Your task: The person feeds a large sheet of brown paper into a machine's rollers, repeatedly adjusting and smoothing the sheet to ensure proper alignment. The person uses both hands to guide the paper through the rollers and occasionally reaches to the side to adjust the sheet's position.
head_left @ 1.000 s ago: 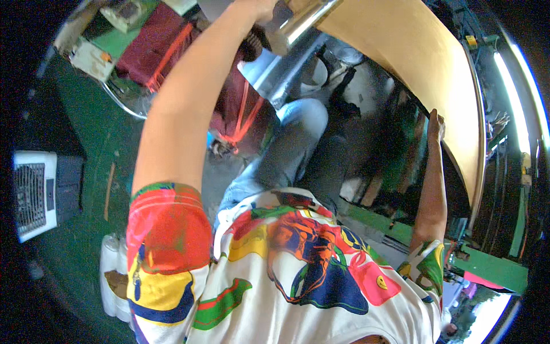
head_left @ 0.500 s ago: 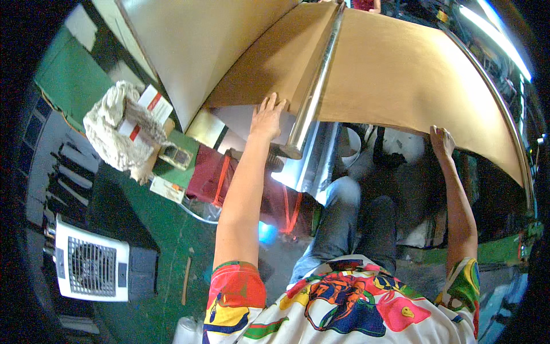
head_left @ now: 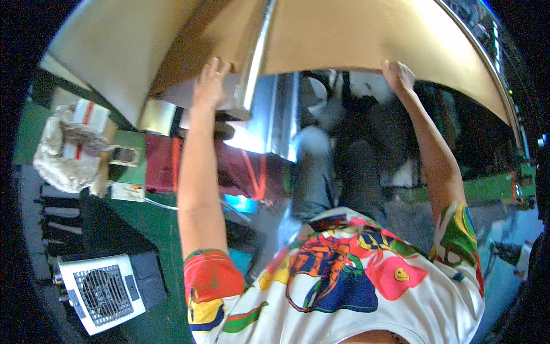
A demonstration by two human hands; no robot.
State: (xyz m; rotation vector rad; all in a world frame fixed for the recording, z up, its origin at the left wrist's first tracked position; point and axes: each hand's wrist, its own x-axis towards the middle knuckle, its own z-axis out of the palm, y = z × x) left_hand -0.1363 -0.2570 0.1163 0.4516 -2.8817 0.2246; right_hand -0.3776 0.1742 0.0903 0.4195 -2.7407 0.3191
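Note:
A broad tan sheet (head_left: 326,40) hangs across the far side, its lower edge curving toward me. My left hand (head_left: 210,87) lies on that sheet's near edge with fingers spread and stretched out, left of a shiny metal bar (head_left: 256,54). At the edge on the right, my right hand (head_left: 399,77) is closed, pinching the material; its fingertips are partly hidden. The bar runs over the sheet between my two hands, its near end close to my left wrist.
White cloth bundle (head_left: 64,152) and small cards lie on a green surface at left. A white-framed fan unit (head_left: 103,292) stands lower left. Maroon covering (head_left: 223,166) with orange straps lies below my left forearm. A metal rail (head_left: 481,51) curves along the right.
The view has shifted and turned, so the sheet, bar and both hands appear higher and further left. Both hands stay at the sheet's edge, left spread and right closed.

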